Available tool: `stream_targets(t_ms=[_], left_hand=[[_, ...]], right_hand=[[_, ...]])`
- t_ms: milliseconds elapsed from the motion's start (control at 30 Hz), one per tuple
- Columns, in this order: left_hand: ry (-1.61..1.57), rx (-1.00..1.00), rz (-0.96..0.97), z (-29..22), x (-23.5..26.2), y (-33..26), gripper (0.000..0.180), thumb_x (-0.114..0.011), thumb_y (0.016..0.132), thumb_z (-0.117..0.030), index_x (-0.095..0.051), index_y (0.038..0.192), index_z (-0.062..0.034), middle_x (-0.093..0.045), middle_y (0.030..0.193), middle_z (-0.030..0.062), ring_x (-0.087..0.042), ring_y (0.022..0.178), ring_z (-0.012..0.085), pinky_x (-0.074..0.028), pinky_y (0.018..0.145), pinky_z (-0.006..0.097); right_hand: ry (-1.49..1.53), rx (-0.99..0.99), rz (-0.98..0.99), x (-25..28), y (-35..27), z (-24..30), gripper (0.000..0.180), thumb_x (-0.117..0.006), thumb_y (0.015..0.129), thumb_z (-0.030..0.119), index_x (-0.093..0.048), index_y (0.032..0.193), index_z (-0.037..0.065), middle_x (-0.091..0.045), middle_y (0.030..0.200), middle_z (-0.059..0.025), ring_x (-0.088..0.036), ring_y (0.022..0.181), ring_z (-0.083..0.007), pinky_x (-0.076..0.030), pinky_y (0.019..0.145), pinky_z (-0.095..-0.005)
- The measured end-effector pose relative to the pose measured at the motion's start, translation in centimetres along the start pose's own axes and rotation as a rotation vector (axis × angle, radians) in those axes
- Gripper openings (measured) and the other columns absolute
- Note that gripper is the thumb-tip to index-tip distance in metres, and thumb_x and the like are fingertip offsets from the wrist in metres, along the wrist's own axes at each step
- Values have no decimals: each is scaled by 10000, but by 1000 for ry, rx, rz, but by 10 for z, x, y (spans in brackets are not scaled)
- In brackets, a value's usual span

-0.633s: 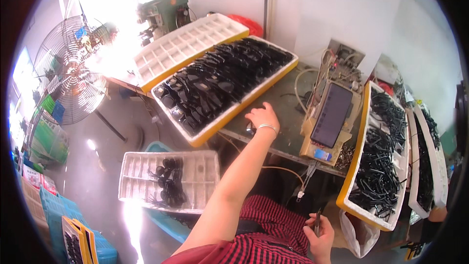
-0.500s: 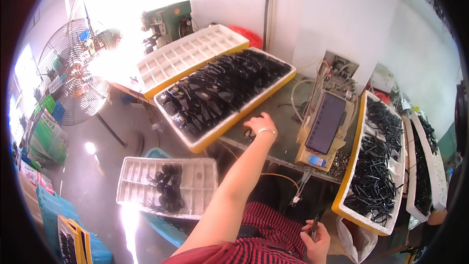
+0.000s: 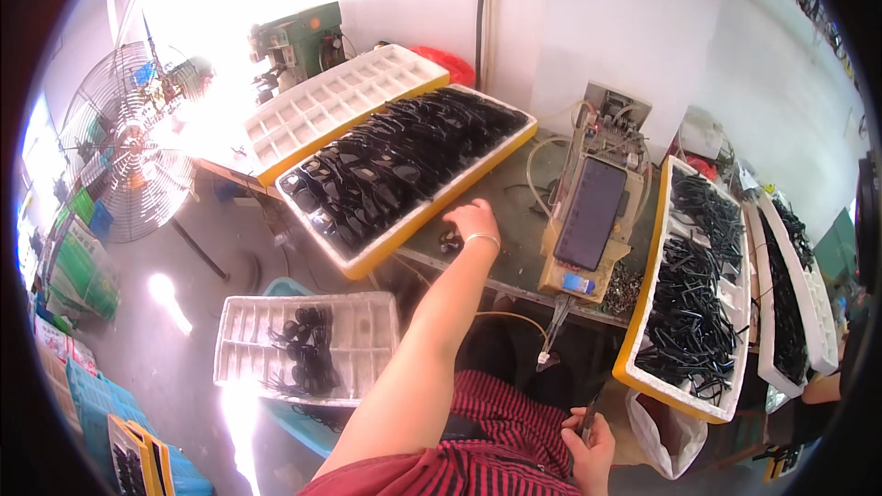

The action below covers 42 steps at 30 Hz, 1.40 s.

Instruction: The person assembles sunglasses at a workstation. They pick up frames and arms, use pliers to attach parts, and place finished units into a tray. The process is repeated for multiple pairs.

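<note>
My left hand [image 3: 472, 219] reaches over the workbench, palm down and fingers apart, seemingly holding nothing. Just below its fingertips lies a small cluster of dark parts [image 3: 450, 241], too small to name. Beyond the hand, a yellow-edged foam tray [image 3: 439, 193] is packed with rows of black glasses frames [image 3: 404, 161]. My right hand [image 3: 589, 448] stays low near my lap, closed round a slim dark tool [image 3: 588, 418] that points upward; its exact kind does not show.
An empty divided tray [image 3: 344, 108] lies behind the full one. A phone [image 3: 591, 211] rests on a bench fixture [image 3: 562, 280]. On the right, another tray [image 3: 634, 349] holds loose black temples [image 3: 691, 312]. A white tray [image 3: 372, 335] with dark bundles sits lower left; a fan [image 3: 133, 142] stands beyond.
The whole view has shifted slightly, so things sit further left. My left hand remains over the same bench spot, its fingers drawn closer together. My right hand still holds the slim tool.
</note>
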<state>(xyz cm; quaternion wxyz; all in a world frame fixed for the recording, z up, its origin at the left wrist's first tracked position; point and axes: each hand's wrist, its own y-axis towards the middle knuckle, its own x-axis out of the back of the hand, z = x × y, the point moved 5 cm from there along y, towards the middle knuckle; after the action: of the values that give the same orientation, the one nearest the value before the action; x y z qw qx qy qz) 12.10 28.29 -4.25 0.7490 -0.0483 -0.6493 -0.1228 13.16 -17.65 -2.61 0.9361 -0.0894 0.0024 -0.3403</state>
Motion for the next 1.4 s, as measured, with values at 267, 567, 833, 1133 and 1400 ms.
stream_targets(t_ms=[267,567,833,1133,1400], left_hand=[[-121,-363,-260,23,34,-5,203,-564,868,-117,-560,1062,-54,-654,969,84,-652,911,219,-511,749,350],[90,-945,-431,146,133,34,404,-612,739,-34,-593,1142,-42,-604,956,68,-580,969,231,-454,882,347],[15,-1180,-387,175,110,130,511,-653,611,20,-619,1108,-93,-586,924,41,-553,968,242,-459,891,372],[131,-1126,-374,164,91,165,580,-670,613,33,-639,1171,-121,-559,1332,96,-498,1200,292,-368,1096,401],[499,-822,-100,128,77,170,948,-772,686,-83,-306,1508,-163,-330,1548,133,-378,1367,303,-288,1150,411]], right_hand=[[64,-11,-29,0,6,-14,356,-683,878,10,-574,1216,0,-620,1054,-54,-588,997,-144,-486,888,-272],[1,-92,-328,31,11,4,315,-596,928,47,-548,1236,4,-591,1051,-59,-564,972,-160,-445,872,-269],[206,-301,-498,21,19,20,283,-515,972,67,-528,1249,12,-592,1089,-102,-593,941,-189,-473,838,-288],[77,-258,-488,29,19,-4,360,-583,922,69,-514,1275,50,-547,1128,-111,-594,941,-199,-484,834,-297],[364,-177,-575,21,19,-3,294,-546,924,95,-513,1214,57,-577,959,-57,-549,881,-151,-462,813,-333]])
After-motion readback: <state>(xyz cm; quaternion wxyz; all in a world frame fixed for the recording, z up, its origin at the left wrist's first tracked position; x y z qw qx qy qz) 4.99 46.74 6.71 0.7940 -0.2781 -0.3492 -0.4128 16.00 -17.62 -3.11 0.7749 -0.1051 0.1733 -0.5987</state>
